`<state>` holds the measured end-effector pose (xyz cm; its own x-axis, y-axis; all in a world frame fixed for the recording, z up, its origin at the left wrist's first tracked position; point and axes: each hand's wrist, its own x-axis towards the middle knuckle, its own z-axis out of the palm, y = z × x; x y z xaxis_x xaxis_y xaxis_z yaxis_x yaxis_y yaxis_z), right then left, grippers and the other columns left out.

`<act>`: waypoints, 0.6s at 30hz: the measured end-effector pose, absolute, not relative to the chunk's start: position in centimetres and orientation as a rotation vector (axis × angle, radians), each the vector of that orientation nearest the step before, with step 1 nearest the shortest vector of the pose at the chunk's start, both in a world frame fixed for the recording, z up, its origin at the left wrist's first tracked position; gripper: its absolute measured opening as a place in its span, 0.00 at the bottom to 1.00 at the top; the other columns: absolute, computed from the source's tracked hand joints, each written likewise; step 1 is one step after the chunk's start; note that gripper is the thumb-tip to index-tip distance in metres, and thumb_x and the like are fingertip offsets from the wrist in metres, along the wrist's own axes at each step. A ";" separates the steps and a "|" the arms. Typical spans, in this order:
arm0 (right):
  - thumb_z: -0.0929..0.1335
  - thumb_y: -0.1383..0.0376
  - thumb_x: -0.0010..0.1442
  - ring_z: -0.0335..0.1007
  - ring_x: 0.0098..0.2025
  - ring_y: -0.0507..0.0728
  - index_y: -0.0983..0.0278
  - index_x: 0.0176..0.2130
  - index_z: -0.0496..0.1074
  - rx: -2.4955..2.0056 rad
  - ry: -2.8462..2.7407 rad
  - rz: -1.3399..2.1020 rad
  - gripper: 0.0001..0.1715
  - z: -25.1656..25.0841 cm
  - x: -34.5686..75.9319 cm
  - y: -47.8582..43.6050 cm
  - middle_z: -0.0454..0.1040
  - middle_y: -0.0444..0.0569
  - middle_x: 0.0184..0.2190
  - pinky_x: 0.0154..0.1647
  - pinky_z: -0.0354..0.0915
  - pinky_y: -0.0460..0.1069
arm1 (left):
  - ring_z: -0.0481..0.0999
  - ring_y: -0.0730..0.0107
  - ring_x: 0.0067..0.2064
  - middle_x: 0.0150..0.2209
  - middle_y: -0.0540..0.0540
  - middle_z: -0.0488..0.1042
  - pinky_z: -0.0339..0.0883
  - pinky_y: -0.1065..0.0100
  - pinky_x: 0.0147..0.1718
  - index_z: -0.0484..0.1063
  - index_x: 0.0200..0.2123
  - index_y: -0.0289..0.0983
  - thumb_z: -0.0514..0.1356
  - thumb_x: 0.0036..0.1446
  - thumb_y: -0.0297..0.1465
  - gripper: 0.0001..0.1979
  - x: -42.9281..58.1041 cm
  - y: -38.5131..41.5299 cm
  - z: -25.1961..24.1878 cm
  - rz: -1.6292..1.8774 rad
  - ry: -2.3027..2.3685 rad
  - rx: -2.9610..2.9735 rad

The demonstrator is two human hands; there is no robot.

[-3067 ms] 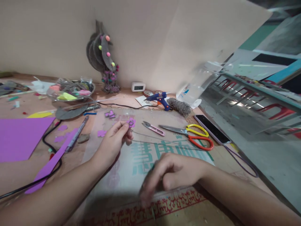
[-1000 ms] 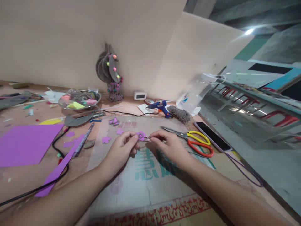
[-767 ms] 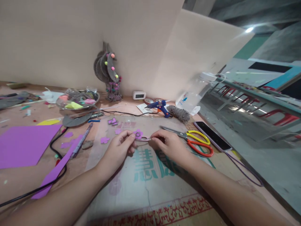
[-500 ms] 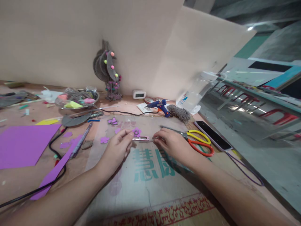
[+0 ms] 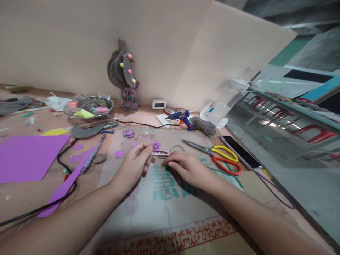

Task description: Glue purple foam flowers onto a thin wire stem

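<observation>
My left hand [image 5: 134,161] is closed in a pinch on a small purple foam flower [image 5: 156,145], held just above the printed mat [image 5: 170,198]. A small pair of pink thread snips [image 5: 160,153] lies on the mat right beside that pinch. My right hand [image 5: 186,169] rests low on the mat just below and right of the snips, its fingers stretched out towards the left and holding nothing I can see. A thin grey wire [image 5: 176,147] loops up just behind its fingers.
Yellow and orange scissors [image 5: 220,156] and a phone [image 5: 240,148] lie to the right, with a blue glue gun [image 5: 182,117] and a twine ball [image 5: 204,126] behind. To the left are a purple foam sheet [image 5: 25,156], a purple strip [image 5: 66,182], a black cable [image 5: 63,166], a craft knife [image 5: 92,154] and a bowl of scraps [image 5: 89,108].
My right hand has let go of the pink snips, which now lie on the mat, and has dropped lower. My left hand still pinches the purple flower.
</observation>
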<state>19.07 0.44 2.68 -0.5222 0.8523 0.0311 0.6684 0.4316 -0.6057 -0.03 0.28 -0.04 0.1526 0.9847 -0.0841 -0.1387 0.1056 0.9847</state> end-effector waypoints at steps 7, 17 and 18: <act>0.61 0.65 0.64 0.68 0.52 0.56 0.63 0.53 0.63 -1.253 -2.287 0.889 0.18 1.0 18.7 1.1 0.71 0.53 0.51 0.54 0.63 0.54 | 0.55 0.80 0.16 0.14 0.58 0.57 0.50 0.76 0.16 0.62 0.28 0.37 0.54 0.59 0.39 0.12 0.1 0.5 -0.4 1.104 1.029 1.151; 0.64 0.65 0.62 0.62 0.51 0.57 0.63 0.46 0.61 -1.002 -2.297 0.836 0.12 1.2 18.9 -0.6 0.64 0.56 0.49 0.53 0.61 0.55 | 0.54 0.81 0.15 0.15 0.59 0.58 0.48 0.77 0.15 0.63 0.30 0.38 0.54 0.58 0.40 0.12 0.1 0.5 -0.4 1.081 1.041 1.129; 0.65 0.64 0.61 0.63 0.48 0.56 0.63 0.43 0.62 -0.983 -2.279 0.873 0.10 1.2 18.7 -0.6 0.65 0.54 0.45 0.51 0.62 0.55 | 0.54 0.80 0.15 0.15 0.59 0.58 0.48 0.77 0.15 0.62 0.30 0.38 0.54 0.58 0.40 0.12 0.1 0.5 -0.4 1.085 1.040 1.130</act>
<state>18.69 -0.60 1.16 -0.6111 0.7681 0.1913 0.4439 0.5327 -0.7206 0.08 0.46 -0.40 0.1665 0.9832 -0.0742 -0.1157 0.0942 0.9888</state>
